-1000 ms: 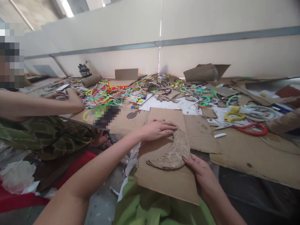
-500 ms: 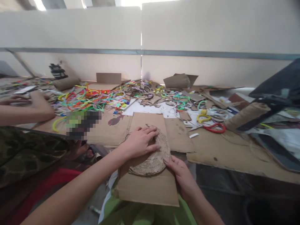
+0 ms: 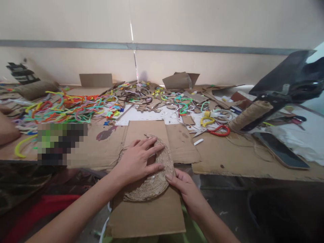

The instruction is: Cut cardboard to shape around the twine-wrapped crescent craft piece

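Observation:
A round mat of coiled twine (image 3: 162, 182) lies on a rectangular cardboard sheet (image 3: 149, 217) that rests partly on the table edge. My left hand (image 3: 140, 158) is spread flat over the mat's upper left, fingers apart, covering much of its middle. At the mat's right edge, my right hand (image 3: 186, 189) is closed, its thumb on the twine and its other fingers at the cardboard's side, partly hidden. From under my left hand a thin strand of twine (image 3: 117, 157) trails out to the left.
Colourful pipe cleaners (image 3: 73, 106) are heaped at left, near another person's arm (image 3: 8, 130). Scissors with a red handle (image 3: 220, 130), a twine spool (image 3: 250, 114) and a dark flat phone-like object (image 3: 280, 148) lie at right. Cardboard scraps (image 3: 149, 104) line the back.
The view has turned right and down, so the table things appear shifted left. My left hand's fingers are spread a little wider on the mat. My right hand keeps its hold.

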### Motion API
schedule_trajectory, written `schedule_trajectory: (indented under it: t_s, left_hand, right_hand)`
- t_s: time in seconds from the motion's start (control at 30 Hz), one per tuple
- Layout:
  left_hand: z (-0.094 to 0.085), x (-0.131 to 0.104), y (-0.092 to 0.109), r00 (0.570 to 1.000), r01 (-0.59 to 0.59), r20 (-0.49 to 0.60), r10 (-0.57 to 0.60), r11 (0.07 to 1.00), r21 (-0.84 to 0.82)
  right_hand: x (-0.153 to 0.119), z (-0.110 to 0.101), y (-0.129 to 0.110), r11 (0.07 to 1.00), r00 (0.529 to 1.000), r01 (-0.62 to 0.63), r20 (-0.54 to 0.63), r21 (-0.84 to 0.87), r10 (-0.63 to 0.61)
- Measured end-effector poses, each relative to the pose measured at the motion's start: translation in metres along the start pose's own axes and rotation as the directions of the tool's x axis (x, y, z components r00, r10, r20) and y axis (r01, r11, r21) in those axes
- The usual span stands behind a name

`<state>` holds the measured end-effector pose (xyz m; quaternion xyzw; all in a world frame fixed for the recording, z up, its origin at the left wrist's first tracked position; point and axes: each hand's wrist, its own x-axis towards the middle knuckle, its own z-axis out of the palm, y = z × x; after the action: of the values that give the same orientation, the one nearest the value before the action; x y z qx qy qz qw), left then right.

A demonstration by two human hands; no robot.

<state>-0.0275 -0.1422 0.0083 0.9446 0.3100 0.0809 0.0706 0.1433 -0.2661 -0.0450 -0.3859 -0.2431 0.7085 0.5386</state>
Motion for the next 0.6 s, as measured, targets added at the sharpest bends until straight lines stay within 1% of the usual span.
schedule_trajectory:
  t_s: [0.1,0.2,0.27,0.3,0.33,0.37,0.4,0.43,0.47,0.5,0.53,0.57,0.6]
  left_hand:
    - [0.0,0.0,0.0,0.999,0.014,0.036,-0.014,1.0,0.011]
    - [0.002,0.001,-0.001,0.998,0.029,0.051,-0.03,0.999,0.024]
    - [0.004,0.001,-0.003,0.999,0.025,0.046,-0.027,0.999,0.036]
    - [0.004,0.0,-0.004,0.999,0.02,0.043,-0.022,0.999,0.045]
    - [0.005,0.0,-0.005,0.999,0.013,0.04,-0.016,0.998,0.055]
    - [0.006,-0.001,-0.007,0.999,0.004,0.037,-0.006,0.998,0.067]
    - [0.007,-0.001,-0.008,0.999,-0.006,0.032,0.004,0.997,0.082]
    - [0.008,-0.002,-0.01,1.0,-0.018,0.022,0.015,0.995,0.098]
    - [0.009,-0.002,-0.012,1.0,-0.03,0.01,0.029,0.993,0.114]
    - [0.01,-0.002,-0.014,0.999,-0.042,-0.009,0.043,0.991,0.13]
    - [0.011,-0.002,-0.016,0.998,-0.054,-0.026,0.058,0.988,0.142]
    - [0.012,-0.002,-0.018,0.996,-0.066,-0.044,0.074,0.986,0.151]
    - [0.013,-0.002,-0.019,0.994,-0.078,-0.058,0.088,0.984,0.159]
  right_hand:
    - [0.002,-0.003,0.003,1.0,1.0,0.006,0.029,0.027,-0.007]
    - [0.004,-0.009,0.004,1.0,0.998,-0.003,0.062,0.018,0.002]
    - [0.001,-0.013,-0.001,0.998,0.996,-0.002,0.088,-0.061,0.007]
    - [-0.002,-0.016,-0.006,0.988,0.995,-0.001,0.099,-0.153,0.016]
    - [-0.008,-0.018,-0.014,0.961,0.994,0.001,0.104,-0.278,0.03]
    - [-0.014,-0.021,-0.024,0.907,0.993,0.003,0.105,-0.42,0.046]
    - [-0.022,-0.025,-0.035,0.832,0.993,-0.009,0.094,-0.554,0.073]
    - [-0.029,-0.029,-0.048,0.76,0.993,-0.012,0.081,-0.65,0.085]
    - [-0.037,-0.036,-0.062,0.714,0.995,-0.004,0.067,-0.7,0.071]
    - [-0.043,-0.043,-0.077,0.689,0.999,0.009,0.043,-0.725,0.031]
    - [-0.046,-0.053,-0.093,0.652,0.999,0.026,0.002,-0.758,-0.038]
    - [-0.048,-0.065,-0.11,0.584,0.987,0.038,-0.061,-0.811,-0.149]
    - [-0.046,-0.078,-0.126,0.505,0.946,0.057,-0.115,-0.861,-0.304]
